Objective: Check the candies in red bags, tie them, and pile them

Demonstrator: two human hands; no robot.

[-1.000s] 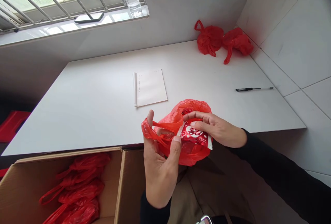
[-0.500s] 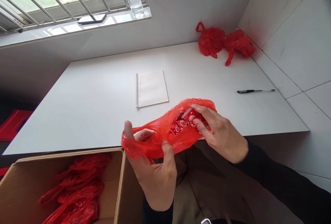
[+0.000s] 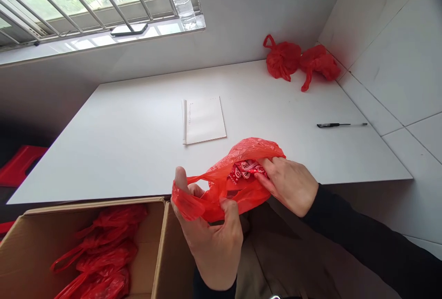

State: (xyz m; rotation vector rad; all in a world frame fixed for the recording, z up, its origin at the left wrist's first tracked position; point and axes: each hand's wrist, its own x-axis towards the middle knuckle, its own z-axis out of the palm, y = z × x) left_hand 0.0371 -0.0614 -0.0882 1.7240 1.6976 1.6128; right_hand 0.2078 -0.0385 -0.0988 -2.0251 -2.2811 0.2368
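Observation:
A thin red plastic bag (image 3: 248, 149) is spread in front of me at the table's front edge, its mouth toward me. My left hand (image 3: 216, 239) grips the bag's left side and handle, thumb on the near rim and the other fingers partly under the plastic. My right hand (image 3: 290, 184) reaches into the mouth from the right, closed on a small red printed packet (image 3: 255, 168). Beside that lies another red packet (image 3: 238, 172) with white markings, inside the bag. The plastic hides some right fingertips.
A cardboard box (image 3: 160, 244) with several red bags (image 3: 107, 253) stands at lower left. On the white table (image 3: 131, 119) lie a notebook (image 3: 205, 119), a pen (image 3: 333, 125) and two tied red bags, a left one (image 3: 283, 57) and a right one (image 3: 321, 62).
My right hand has moved down and left, deeper into the bag with the packet. The bag's far side has risen and its mouth looks wider. My left hand keeps its hold.

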